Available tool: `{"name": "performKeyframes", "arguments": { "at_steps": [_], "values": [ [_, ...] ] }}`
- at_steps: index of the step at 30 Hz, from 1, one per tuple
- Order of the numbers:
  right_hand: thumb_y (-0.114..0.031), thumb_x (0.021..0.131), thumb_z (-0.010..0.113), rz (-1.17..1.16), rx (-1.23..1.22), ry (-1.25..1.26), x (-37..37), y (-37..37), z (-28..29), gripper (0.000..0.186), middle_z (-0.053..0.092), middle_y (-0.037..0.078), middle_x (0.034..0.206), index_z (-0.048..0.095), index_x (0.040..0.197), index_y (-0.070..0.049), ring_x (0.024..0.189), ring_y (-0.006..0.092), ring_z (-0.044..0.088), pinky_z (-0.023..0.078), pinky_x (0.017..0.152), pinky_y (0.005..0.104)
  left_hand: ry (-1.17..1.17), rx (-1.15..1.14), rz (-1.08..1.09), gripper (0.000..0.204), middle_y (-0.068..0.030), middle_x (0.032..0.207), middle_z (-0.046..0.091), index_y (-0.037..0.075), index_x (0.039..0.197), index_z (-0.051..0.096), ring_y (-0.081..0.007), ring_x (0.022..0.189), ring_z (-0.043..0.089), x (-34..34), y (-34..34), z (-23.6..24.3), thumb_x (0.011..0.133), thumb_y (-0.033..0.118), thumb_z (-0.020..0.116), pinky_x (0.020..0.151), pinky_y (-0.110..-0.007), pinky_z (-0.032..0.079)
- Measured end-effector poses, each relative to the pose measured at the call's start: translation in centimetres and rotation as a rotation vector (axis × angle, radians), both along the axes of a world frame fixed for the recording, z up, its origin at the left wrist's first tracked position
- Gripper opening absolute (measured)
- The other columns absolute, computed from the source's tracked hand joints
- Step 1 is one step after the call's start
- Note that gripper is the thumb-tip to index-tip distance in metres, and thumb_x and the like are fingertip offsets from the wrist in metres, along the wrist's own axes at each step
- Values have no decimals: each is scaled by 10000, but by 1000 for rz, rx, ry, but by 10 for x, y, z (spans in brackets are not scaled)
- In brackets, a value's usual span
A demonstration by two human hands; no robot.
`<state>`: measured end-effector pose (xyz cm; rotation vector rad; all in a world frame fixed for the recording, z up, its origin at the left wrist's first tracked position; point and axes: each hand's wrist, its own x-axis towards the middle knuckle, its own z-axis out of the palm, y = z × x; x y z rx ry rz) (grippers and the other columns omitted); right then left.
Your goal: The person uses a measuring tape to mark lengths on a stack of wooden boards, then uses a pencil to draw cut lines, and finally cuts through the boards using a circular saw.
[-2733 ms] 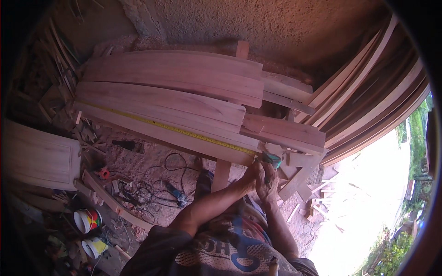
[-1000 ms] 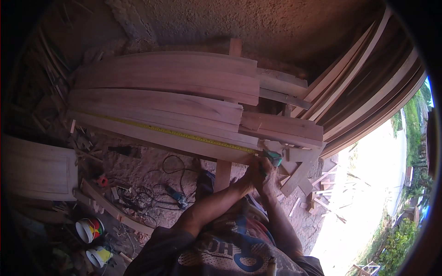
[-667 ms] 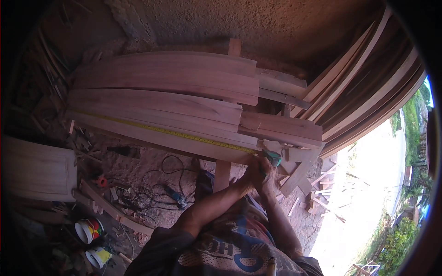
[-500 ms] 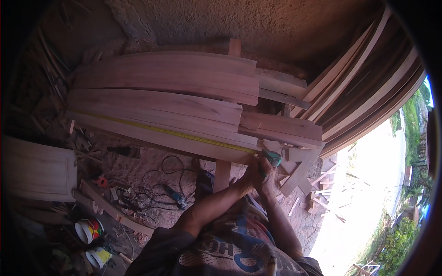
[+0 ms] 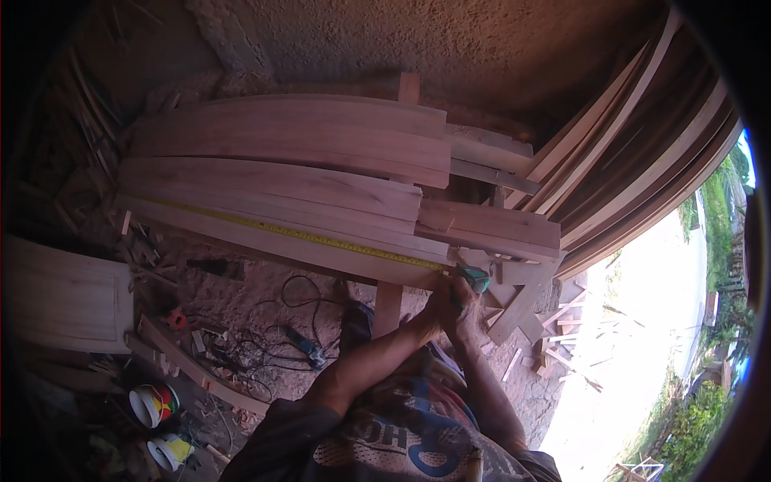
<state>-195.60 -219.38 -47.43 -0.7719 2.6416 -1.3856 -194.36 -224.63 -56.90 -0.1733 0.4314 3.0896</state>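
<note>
Closest in: printed shirt (image 5: pixel 401 446), both forearms reaching up from the lower edge. Two paint-stained buckets (image 5: pixel 150 407) sat low left on the floor. Blue power tool (image 5: pixel 307 349) lay left of the person among loops of black cable (image 5: pixel 299 291). A cross timber (image 5: pixel 387 308) stuck out toward the person from under the boards.

Hands were together at the right end of the nearest long board (image 5: pixel 345 259). Right hand (image 5: pixel 467 308): fingers curled round the green tape measure (image 5: pixel 476 279), case showing past the knuckles. Left hand (image 5: pixel 442 304): right up against the other one, at the board's near edge. Dim and overlapped there, so couldn't tell how far its fingers were open or whether they gripped anything. Yellow blade (image 5: pixel 337 243) ran out leftward from the case, lying along that board.

Beyond it: wide curved planks (image 5: pixel 281 189), then another set (image 5: pixel 297 128) behind those, all roughly parallel. Long timbers (image 5: pixel 642 161) leaned off to the right. Rough wall (image 5: pixel 418 40) at the back.
</note>
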Motion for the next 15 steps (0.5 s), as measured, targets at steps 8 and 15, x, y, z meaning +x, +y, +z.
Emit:
{"name": "performKeyframes", "arguments": {
  "at_steps": [8,15],
  "values": [
    [-106,877,632,16,-28,-163,1,5,11,200,689,181,935,652,1061,-30,907,374,669,446,902,454,-3,24,-12,369,-79,1122,606,81,1132,555,-206,1056,598,-2,3,5,1063,418,421,960,-366,484],
    [-102,894,635,212,245,438,-33,18,83,278,690,122,1028,679,1169,-115,884,346,687,541,735,419,-217,93,19,495,-70,1320,587,118,1314,507,-196,1244,565,-12,6,17,1058,527,393,1068,-389,456]
  ]
}}
